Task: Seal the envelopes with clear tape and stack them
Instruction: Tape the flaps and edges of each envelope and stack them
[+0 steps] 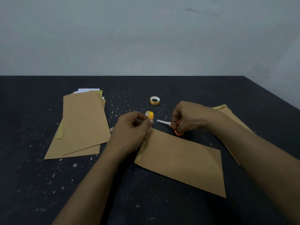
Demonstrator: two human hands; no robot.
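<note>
The envelope [181, 159] lies flat on the black table [211, 91], slanted. At its upper left corner the left hand [131, 127] pinches a tape roll [150, 115] in curled fingers, held just above that corner. Just beyond the envelope's top edge the right hand [190, 116] grips orange scissors [177, 129], fingers curled round the handles, blades pointing left towards the roll. A stack [81, 124] of envelopes lies left of the envelope, a spare roll [154, 100] beyond it, and more envelopes [224, 109] to its right under the forearm.
</note>
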